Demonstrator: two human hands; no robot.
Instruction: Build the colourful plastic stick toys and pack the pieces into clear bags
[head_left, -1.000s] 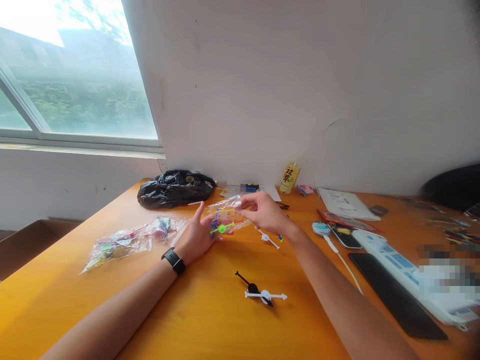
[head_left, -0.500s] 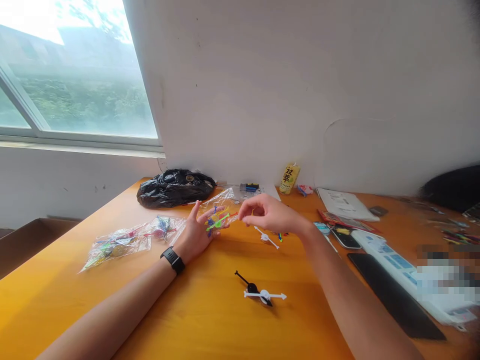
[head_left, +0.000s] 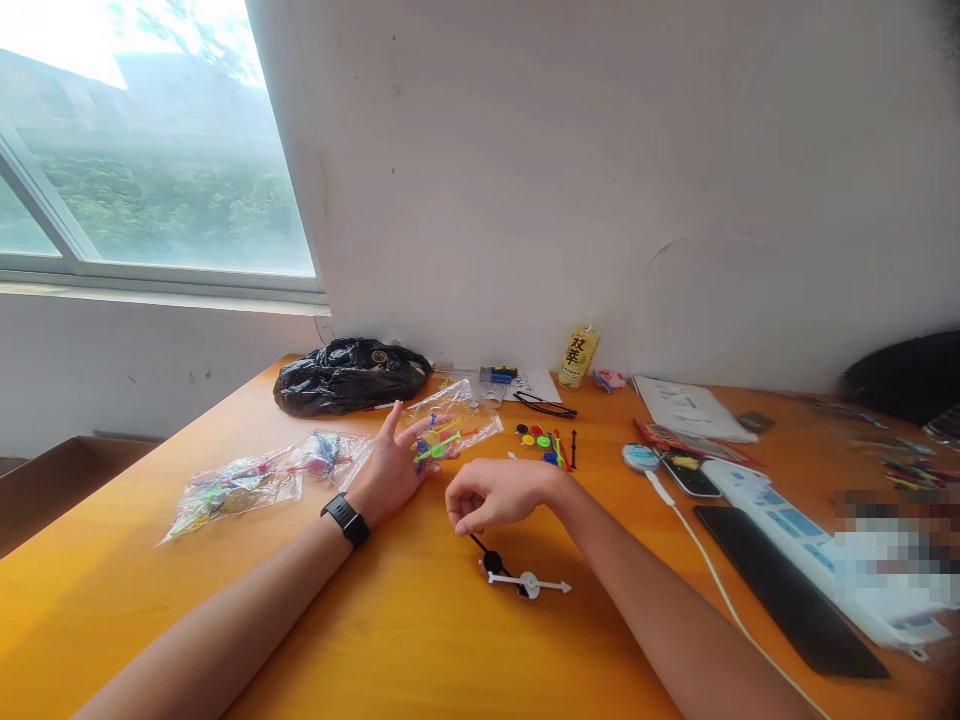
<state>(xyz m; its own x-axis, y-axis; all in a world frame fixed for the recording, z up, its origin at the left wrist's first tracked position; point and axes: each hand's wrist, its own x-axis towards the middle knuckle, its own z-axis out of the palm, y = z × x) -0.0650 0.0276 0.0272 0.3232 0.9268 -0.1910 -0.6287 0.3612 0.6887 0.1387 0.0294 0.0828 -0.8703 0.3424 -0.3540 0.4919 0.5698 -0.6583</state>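
My left hand (head_left: 394, 470) is turned palm up with fingers stretched out. Several coloured plastic arrow spinners (head_left: 436, 448) rest across its fingers, green, blue, yellow and red among them. Just behind lies a clear plastic bag (head_left: 480, 422). My right hand (head_left: 499, 495) is closed in a pinch at the tail of a black arrow spinner (head_left: 492, 563). A white arrow spinner (head_left: 529, 584) lies across the black one on the table. Part of another white spinner is hidden behind my right hand.
Filled clear bags (head_left: 232, 485) lie left of my left arm. Coloured discs and arrows (head_left: 541, 440) sit beyond my right hand. A black plastic bag (head_left: 349, 378) and a yellow can (head_left: 579, 358) stand by the wall. A white cable (head_left: 709, 555) and power strip (head_left: 787, 520) are at right.
My right hand has come from beside the left hand's spinners toward me and closed on the black spinner's tail. That spinner has shifted slightly up and left. My left hand stays in place.
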